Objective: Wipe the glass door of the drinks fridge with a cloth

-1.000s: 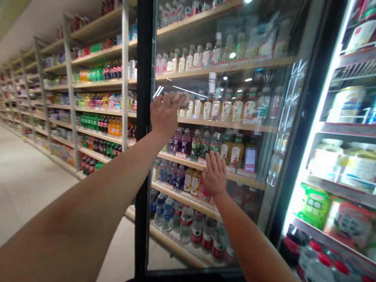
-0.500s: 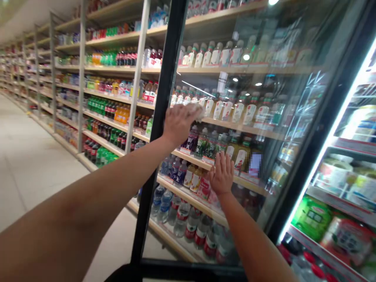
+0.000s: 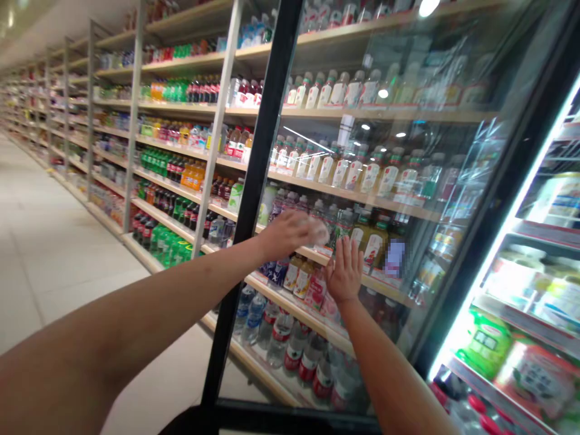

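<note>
Left hand [image 3: 290, 232] first, since head view is the only one we've got: it's mid-frame, fingers bent over a whitish wad [image 3: 320, 231], cloth or tissue, too blurry to say. Grip looks closed on it, though the palm side is hidden. The wad sits just past the fingertips, seemingly against the glass door [image 3: 399, 48], but I can't swear to contact.

Right hand [image 3: 345, 269] is a bit lower and right of centre, open, fingers up and slightly apart, nothing visible in it. Looks laid flat on the pane.

My read: this is the rubbing-the-glass step, with the right palm bracing. Next stroke calls for the wad pressed flat, the door held steady, and the left hand clear of the right, cause they're pretty near each other. Also mind the black frame [image 3: 258, 181] left of centre.

Bottles [image 3: 357, 175] show through the glass; a lit cooler [image 3: 553, 235] fills the right edge.
</note>
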Motion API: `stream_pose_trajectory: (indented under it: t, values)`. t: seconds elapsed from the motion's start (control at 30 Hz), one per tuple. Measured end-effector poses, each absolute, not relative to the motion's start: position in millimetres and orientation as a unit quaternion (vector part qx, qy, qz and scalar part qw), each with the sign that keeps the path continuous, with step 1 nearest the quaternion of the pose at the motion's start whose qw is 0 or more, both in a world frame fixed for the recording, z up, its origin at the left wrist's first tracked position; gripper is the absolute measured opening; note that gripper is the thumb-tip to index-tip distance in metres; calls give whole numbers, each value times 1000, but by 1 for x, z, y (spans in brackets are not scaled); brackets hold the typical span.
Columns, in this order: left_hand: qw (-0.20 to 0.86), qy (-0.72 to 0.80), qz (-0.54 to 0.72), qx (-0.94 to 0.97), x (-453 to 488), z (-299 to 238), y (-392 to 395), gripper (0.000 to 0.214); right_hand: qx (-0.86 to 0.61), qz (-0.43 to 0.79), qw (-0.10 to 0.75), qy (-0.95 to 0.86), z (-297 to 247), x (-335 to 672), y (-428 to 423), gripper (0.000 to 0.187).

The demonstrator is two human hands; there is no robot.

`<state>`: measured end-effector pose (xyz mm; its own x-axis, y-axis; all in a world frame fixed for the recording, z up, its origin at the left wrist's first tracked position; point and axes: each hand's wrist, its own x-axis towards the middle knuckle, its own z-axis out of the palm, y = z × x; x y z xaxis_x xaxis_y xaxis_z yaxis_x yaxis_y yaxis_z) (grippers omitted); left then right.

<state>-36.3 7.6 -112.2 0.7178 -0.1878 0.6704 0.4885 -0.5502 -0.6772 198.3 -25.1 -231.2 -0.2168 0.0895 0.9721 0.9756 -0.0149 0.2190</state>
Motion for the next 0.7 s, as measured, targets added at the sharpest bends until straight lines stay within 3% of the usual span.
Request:
stream_pose_trajectory:
  t: [0.1, 0.23, 0.33, 0.53, 0.7]
  values:
    - [467, 16, -227, -855, -45, -110, 10, 47, -472, -530, 415, -570, -232, 198, -25, 67]
    - [470, -174, -419, -757, -56, -69, 15, 50, -475, -533, 414, -565, -232, 197, -23, 68]
    - [456, -248, -512, -684, -51, -75, 16, 48, -472, -541, 413, -561, -232, 197, -23, 69]
    - [538, 14, -236, -809, -42, -105, 6, 39, -467, -532, 420, -568, -231, 197, -25, 69]
    - [496, -206, -421, -731, -41, -67, 5, 47, -473, -534, 418, -562, -231, 196, -25, 66]
